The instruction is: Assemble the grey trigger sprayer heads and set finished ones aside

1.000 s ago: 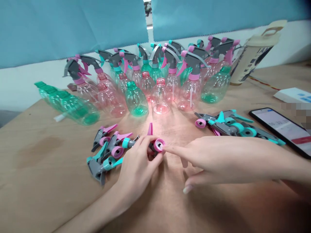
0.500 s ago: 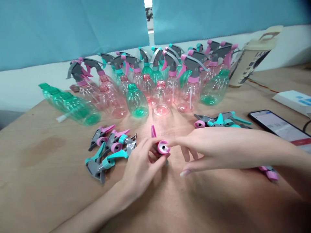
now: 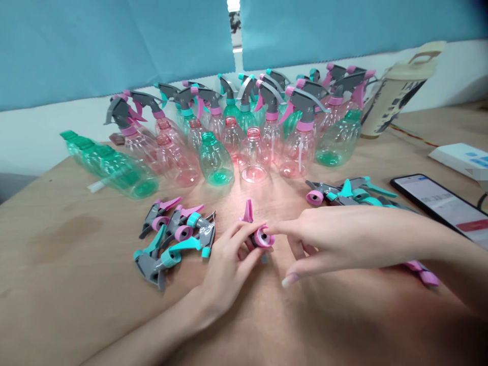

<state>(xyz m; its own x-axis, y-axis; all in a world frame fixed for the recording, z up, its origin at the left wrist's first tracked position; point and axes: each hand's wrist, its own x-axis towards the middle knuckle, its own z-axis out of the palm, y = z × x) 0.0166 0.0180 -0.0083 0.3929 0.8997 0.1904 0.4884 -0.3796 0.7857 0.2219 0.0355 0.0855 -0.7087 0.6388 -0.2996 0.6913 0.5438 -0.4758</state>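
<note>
My left hand [image 3: 232, 256] is closed around a pink and grey trigger spray head [image 3: 264, 237], its pink collar facing me with a dark hole in the middle. The pink trigger [image 3: 248, 211] points up and away. Beside the collar is my right hand [image 3: 305, 241], its index finger stretched out to the collar's rim and the thumb held apart; I see nothing gripped in it. To the left lies a group of loose spray heads [image 3: 183, 232] in pink, teal and grey. Another group of spray heads [image 3: 343, 193] lies beyond my right forearm, partly covered by it.
Several pink and green clear bottles stand behind, among them an open pink bottle [image 3: 253, 157] and an open green bottle [image 3: 216, 162]. Green bottles [image 3: 129, 173] stand at the left. A phone [image 3: 430, 203], a white box [image 3: 461, 157] and a tumbler [image 3: 396, 96] are at the right.
The held spray head and my left hand have shifted slightly right and toward me. My right hand has lowered a little, its index finger still at the collar.
</note>
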